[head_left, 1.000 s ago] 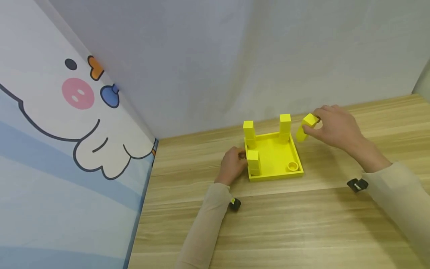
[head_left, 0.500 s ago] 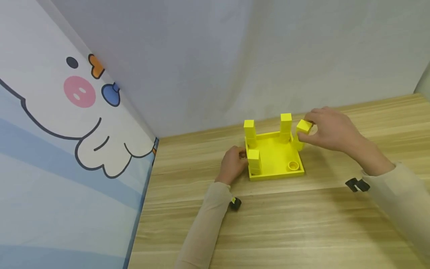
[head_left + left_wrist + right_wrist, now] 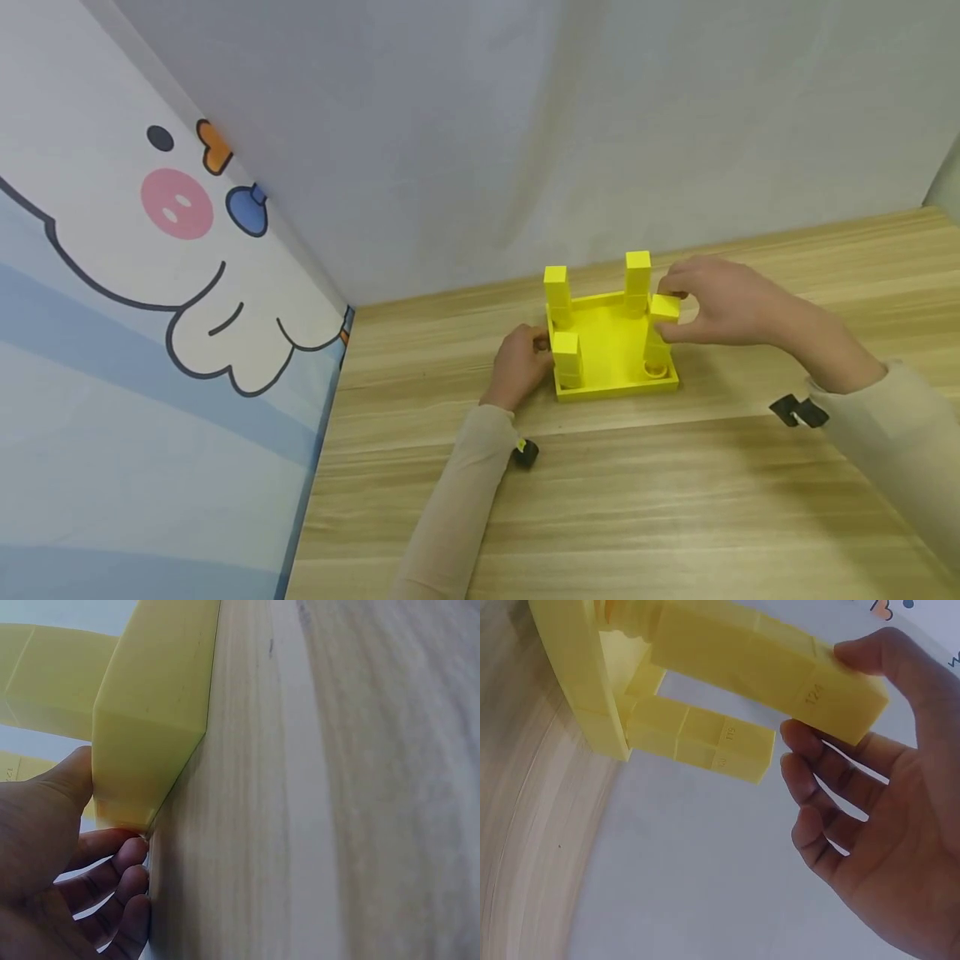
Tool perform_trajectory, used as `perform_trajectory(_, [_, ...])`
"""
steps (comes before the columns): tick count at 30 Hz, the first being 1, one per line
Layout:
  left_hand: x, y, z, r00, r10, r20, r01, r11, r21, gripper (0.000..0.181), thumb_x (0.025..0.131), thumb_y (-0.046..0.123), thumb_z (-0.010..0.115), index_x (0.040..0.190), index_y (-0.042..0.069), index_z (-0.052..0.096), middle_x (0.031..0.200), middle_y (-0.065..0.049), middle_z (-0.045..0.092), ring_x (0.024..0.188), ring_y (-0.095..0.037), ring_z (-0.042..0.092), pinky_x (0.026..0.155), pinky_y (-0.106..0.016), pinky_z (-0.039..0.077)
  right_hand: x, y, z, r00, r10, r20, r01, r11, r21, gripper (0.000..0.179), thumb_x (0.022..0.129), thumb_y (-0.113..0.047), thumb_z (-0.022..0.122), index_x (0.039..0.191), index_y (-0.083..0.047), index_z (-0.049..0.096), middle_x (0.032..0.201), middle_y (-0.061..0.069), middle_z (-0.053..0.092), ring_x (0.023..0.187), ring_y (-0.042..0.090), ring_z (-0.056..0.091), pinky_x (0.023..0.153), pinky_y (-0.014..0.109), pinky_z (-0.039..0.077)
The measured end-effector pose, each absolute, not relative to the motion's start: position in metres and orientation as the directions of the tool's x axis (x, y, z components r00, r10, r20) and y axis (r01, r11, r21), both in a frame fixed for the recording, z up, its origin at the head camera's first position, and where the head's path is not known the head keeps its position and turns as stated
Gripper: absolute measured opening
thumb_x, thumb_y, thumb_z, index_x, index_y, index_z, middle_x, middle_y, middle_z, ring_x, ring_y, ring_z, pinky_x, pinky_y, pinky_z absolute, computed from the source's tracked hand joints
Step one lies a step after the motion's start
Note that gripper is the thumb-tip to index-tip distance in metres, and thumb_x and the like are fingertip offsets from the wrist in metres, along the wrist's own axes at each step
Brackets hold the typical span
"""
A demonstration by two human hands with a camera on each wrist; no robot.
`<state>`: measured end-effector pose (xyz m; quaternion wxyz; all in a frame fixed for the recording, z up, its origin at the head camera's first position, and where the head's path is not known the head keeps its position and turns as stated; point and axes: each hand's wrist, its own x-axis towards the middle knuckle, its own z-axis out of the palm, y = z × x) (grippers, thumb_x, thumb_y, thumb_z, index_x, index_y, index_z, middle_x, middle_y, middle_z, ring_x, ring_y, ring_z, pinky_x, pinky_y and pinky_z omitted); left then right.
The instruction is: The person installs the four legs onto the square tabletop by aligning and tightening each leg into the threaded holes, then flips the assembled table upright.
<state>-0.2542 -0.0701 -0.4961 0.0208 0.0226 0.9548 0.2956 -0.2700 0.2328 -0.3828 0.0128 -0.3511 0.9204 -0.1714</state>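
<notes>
A square yellow tray (image 3: pixel 606 342) with a low rim lies on the table. My left hand (image 3: pixel 516 367) holds its left side; in the left wrist view the thumb (image 3: pixel 73 774) lies against the tray and the other fingers curl at its lower corner. With thumb and fingertips, my right hand (image 3: pixel 738 302) pinches the top of a square yellow post (image 3: pixel 761 664) marked 124. The post leans slightly over the round socket (image 3: pixel 655 372) in the near right corner, its lower end overlapping the socket in the head view. Yellow posts stand at the far left (image 3: pixel 557 292), far right (image 3: pixel 637 279) and near left (image 3: pixel 567 358) corners.
The wooden table (image 3: pixel 600 500) stretches around the tray. Behind it rises a grey-white wall (image 3: pixel 465 150). A panel with a cartoon print (image 3: pixel 135 333) stands on the left. Black wrist devices sit at the left cuff (image 3: pixel 526 454) and right cuff (image 3: pixel 798 412).
My right hand has brought the post left and toward me, from outside the tray's right edge to above the near right socket. The left hand has stayed at the tray.
</notes>
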Motion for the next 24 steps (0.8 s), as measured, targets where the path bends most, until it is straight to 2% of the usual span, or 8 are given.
perform_trajectory(10, [-0.2532, -0.0697, -0.4955, -0.998, 0.052, -0.030, 0.026, 0.825, 0.564, 0.032, 0.091, 0.026, 0.071, 0.119, 0.010, 0.075, 0.100, -0.006, 0.068, 0.089, -0.018, 0.062, 0.081, -0.033, 0.053, -0.2662, 0.2319, -0.3824, -0.725, -0.686, 0.053, -0.658, 0.670, -0.344, 0.040, 0.085, -0.035, 0.079, 0.114, -0.009, 0.071, 0.106, 0.003, 0.068, 0.098, 0.021, 0.061, 0.086, 0.045, 0.054])
perform_trajectory(14, [-0.2527, -0.0702, -0.4953, -0.998, 0.048, -0.033, 0.021, 0.827, 0.562, 0.032, 0.091, 0.027, 0.072, 0.118, 0.011, 0.075, 0.101, -0.006, 0.068, 0.089, -0.017, 0.062, 0.080, -0.033, 0.053, -0.2656, 0.2298, -0.3846, -0.713, -0.700, 0.049, -0.674, 0.664, -0.322, 0.032, 0.084, -0.034, 0.078, 0.105, -0.011, 0.070, 0.097, -0.001, 0.065, 0.091, 0.017, 0.059, 0.081, 0.041, 0.052])
perform_trajectory(17, [-0.2529, -0.0706, -0.4949, -0.999, 0.045, -0.030, 0.020, 0.828, 0.560, 0.030, 0.090, 0.026, 0.072, 0.117, 0.012, 0.076, 0.099, -0.006, 0.068, 0.087, -0.017, 0.061, 0.079, -0.032, 0.052, -0.2651, 0.2282, -0.3847, -0.710, -0.703, 0.048, -0.681, 0.668, -0.302, 0.026, 0.084, -0.035, 0.077, 0.093, -0.015, 0.063, 0.087, -0.003, 0.058, 0.082, 0.014, 0.051, 0.074, 0.035, 0.047])
perform_trajectory(21, [-0.2529, -0.0710, -0.4939, -0.999, 0.042, -0.028, 0.019, 0.828, 0.561, 0.029, 0.090, 0.024, 0.071, 0.116, 0.011, 0.076, 0.098, -0.006, 0.067, 0.086, -0.017, 0.060, 0.078, -0.032, 0.051, -0.2639, 0.2252, -0.3838, -0.718, -0.694, 0.046, -0.678, 0.684, -0.267, 0.036, 0.085, -0.042, 0.076, 0.079, -0.018, 0.050, 0.076, -0.004, 0.046, 0.073, 0.012, 0.040, 0.066, 0.029, 0.034])
perform_trajectory(24, [-0.2525, -0.0710, -0.4937, -0.999, 0.043, -0.032, 0.018, 0.828, 0.561, 0.030, 0.090, 0.024, 0.072, 0.117, 0.011, 0.075, 0.099, -0.006, 0.067, 0.087, -0.017, 0.060, 0.079, -0.032, 0.052, -0.2625, 0.2240, -0.3830, -0.729, -0.684, 0.041, -0.670, 0.700, -0.247, 0.040, 0.085, -0.050, 0.075, 0.078, -0.019, 0.051, 0.075, -0.004, 0.047, 0.071, 0.011, 0.041, 0.064, 0.029, 0.033])
